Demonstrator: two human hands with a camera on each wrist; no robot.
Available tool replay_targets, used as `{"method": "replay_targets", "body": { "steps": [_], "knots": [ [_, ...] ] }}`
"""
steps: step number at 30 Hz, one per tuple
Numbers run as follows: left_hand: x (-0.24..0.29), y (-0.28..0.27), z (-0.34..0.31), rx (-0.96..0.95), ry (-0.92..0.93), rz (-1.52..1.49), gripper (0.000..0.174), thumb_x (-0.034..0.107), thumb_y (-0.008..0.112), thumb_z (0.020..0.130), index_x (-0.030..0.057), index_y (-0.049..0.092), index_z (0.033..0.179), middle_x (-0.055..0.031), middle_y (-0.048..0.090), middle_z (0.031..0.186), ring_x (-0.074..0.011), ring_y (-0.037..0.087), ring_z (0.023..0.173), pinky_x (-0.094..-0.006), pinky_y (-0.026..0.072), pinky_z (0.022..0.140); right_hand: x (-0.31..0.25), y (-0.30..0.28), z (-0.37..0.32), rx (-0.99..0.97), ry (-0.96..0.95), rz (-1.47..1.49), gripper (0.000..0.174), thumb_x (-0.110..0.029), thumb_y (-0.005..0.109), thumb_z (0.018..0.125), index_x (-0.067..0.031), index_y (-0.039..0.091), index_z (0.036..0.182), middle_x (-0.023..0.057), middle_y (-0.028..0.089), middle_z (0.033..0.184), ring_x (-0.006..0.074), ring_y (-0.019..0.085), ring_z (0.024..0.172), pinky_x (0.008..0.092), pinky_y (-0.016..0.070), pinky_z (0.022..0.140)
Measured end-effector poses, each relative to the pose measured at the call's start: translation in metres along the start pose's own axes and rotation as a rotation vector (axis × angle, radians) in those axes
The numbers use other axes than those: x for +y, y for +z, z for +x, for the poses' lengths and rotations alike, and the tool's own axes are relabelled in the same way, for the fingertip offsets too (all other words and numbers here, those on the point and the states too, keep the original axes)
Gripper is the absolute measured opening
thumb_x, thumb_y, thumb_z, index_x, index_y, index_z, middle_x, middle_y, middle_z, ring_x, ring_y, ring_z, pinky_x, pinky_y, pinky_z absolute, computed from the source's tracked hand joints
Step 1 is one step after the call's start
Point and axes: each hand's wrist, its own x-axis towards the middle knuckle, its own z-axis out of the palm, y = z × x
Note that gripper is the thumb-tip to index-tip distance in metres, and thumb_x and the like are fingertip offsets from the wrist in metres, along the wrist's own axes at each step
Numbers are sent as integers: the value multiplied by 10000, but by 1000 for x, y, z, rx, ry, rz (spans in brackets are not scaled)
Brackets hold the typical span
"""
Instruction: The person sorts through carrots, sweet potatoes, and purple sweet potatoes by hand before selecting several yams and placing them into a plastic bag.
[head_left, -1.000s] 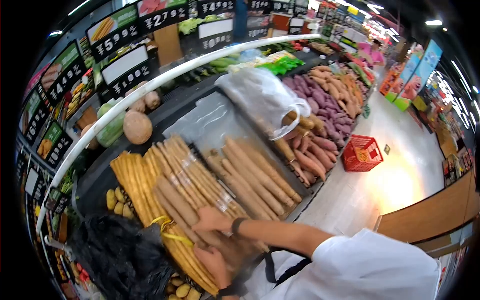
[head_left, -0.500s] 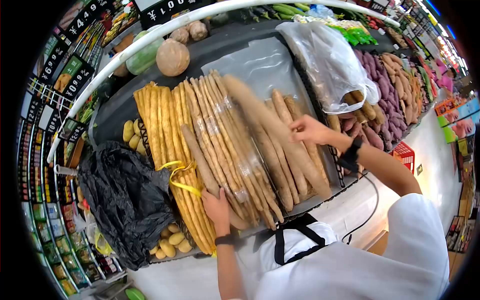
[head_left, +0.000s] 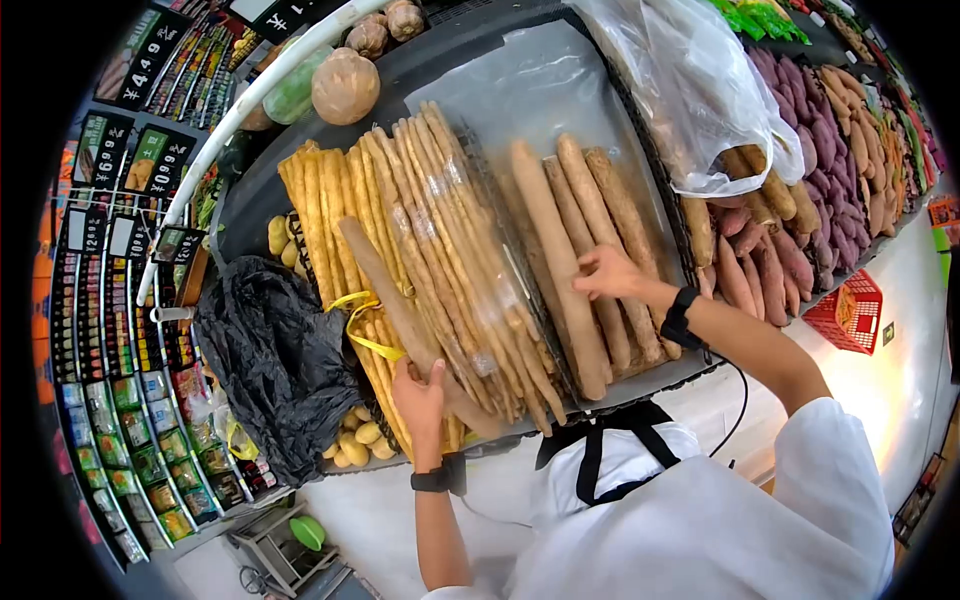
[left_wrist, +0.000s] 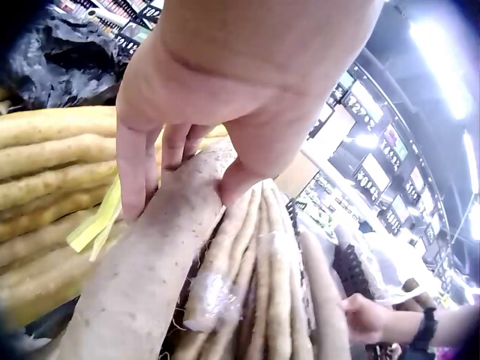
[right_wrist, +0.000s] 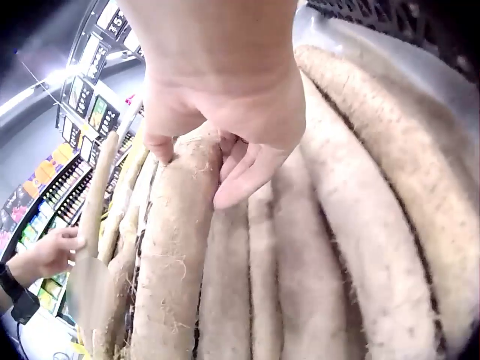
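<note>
My left hand point(head_left: 418, 405) grips the near part of a long, thick brown yam point(head_left: 388, 280), which slants over the thinner bundles. In the left wrist view its thumb lies along one side of that yam and the fingers along the other. My right hand point(head_left: 607, 273) holds a second thick yam point(head_left: 553, 240) in the right-hand section, beside several similar loose yams point(head_left: 632, 225). The right wrist view shows thumb and fingers straddling this rooty yam point(right_wrist: 172, 255). Between the hands lie thin yams point(head_left: 425, 215) wrapped in clear film.
Yellowish bundled yams point(head_left: 315, 215) with a yellow tie lie left, next to a black plastic bag point(head_left: 275, 360) over potatoes. A white plastic bag point(head_left: 690, 90), sweet potatoes point(head_left: 770, 265) and a red basket point(head_left: 848, 312) are on the right. A white rail point(head_left: 235, 130) curves behind the stand.
My right hand has carried a thick yam from the left side over to the loose yams at right. My left hand now holds another yam, lifted slightly over the bundles. The head view has shifted.
</note>
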Motion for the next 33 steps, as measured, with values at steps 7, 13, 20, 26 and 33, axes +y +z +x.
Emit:
{"method": "replay_targets", "body": {
  "steps": [7, 13, 20, 26, 33],
  "knots": [
    [95, -11, -12, -26, 54, -96, 410, 207, 800, 829, -58, 623, 1087, -123, 695, 882, -128, 598, 598, -293, 479, 565, -33, 27, -9, -80, -150, -579, 480, -361, 808, 776, 99, 690, 842, 216, 656, 658, 319, 670, 600, 412, 537, 602],
    [149, 75, -16, -206, 179, -268, 421, 275, 803, 810, -39, 652, 1047, -198, 725, 909, -337, 704, 831, -406, 534, 746, -23, -18, -50, 130, -311, -375, 273, -239, 730, 833, 6, 748, 951, 200, 732, 847, 300, 720, 777, 405, 554, 714],
    [180, 183, -15, -319, 191, 222, 514, 337, 759, 844, -113, 605, 1040, -341, 676, 969, -475, 673, 961, -499, 546, 837, -2, -121, -149, 483, -156, -117, 160, -163, 706, 871, -5, 719, 895, 53, 696, 718, 121, 661, 657, 273, 523, 645],
    [182, 202, -5, -338, 338, 491, 412, 268, 682, 877, -95, 585, 1046, -317, 688, 978, -456, 690, 943, -500, 566, 832, 16, -155, -188, 611, -146, -115, 121, -113, 704, 913, 0, 689, 872, 2, 669, 725, 59, 622, 622, 221, 492, 589],
    [243, 194, -6, -423, 662, 293, 272, 226, 687, 902, 2, 617, 1039, -167, 710, 829, -334, 701, 789, -451, 552, 704, -13, -193, -220, 1029, -283, -296, 189, -143, 757, 825, 1, 693, 931, 75, 681, 834, 131, 635, 755, 265, 518, 688]
  ]
}}
